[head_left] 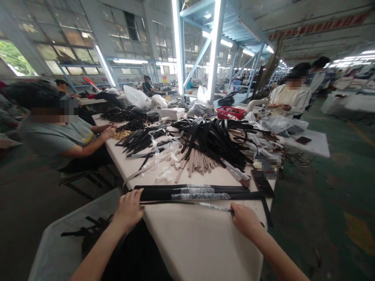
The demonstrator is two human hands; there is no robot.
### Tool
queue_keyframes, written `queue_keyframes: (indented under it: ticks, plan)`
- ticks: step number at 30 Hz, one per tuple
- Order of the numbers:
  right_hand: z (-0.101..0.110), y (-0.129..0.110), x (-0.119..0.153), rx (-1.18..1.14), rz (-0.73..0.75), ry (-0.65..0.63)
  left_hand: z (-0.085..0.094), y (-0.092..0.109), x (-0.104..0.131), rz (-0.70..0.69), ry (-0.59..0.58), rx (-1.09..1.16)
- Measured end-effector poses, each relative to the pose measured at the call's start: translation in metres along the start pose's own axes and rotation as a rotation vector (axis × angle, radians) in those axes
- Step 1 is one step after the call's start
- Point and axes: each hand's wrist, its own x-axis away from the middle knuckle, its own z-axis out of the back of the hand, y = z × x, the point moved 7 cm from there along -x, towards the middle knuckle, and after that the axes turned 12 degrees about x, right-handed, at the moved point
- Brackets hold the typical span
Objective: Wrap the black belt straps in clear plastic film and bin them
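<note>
A thin black strap [175, 202] with clear plastic wrap [215, 207] on part of it stretches between my two hands along the near side of the table. My left hand [129, 208] is closed on its left end, fingers curled by the table's edge, and touches the ends of other straps. In the closed fingers of my right hand [247, 221] is the other end, beside the wrap. Just beyond lie several black straps [158, 194] side by side, wrapped in clear plastic around their middles.
A large heap of black straps [205, 136] with beige undersides covers the middle of the white table [202, 242]. Behind it stands a red basket [231, 113]. A translucent bin [55, 234] sits at my lower left. One person [64, 136] sits at left; another [290, 95] works at right.
</note>
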Motion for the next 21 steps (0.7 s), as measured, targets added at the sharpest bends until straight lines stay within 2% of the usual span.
queue_keyframes:
  ticks: [2,5,6,7,8,9,11,15,17,19,21]
  plan:
    - [0.004,-0.003,0.002,-0.033,0.006,0.039,-0.008,0.076,0.003,-0.205,0.001,0.096]
    - [0.019,-0.026,0.007,-0.092,0.065,0.125,-0.036,0.201,0.011,-0.476,-0.113,0.276]
    - [0.025,-0.033,0.009,-0.107,0.084,0.152,-0.047,0.232,0.011,-0.514,-0.165,0.301]
    - [0.031,-0.037,0.010,-0.116,0.098,0.176,-0.059,0.255,0.008,-0.522,-0.227,0.301]
    - [0.037,-0.038,0.011,-0.120,0.109,0.193,-0.069,0.270,0.003,-0.521,-0.289,0.285]
    - [0.041,-0.035,0.012,-0.117,0.116,0.201,-0.077,0.277,-0.003,-0.513,-0.332,0.259]
    - [0.047,-0.021,0.012,-0.093,0.127,0.198,-0.081,0.272,-0.016,-0.501,-0.365,0.192]
    - [0.053,0.023,0.001,-0.049,0.139,0.200,-0.065,0.233,-0.045,-0.504,-0.335,0.089]
    - [0.056,0.041,-0.012,-0.043,0.115,0.216,-0.056,0.222,-0.061,-0.506,-0.325,0.077]
    - [0.058,0.051,-0.028,-0.036,0.100,0.228,-0.049,0.217,-0.075,-0.506,-0.294,0.095]
    - [0.061,0.049,-0.041,-0.033,0.133,0.265,-0.044,0.214,-0.082,-0.509,-0.234,0.132]
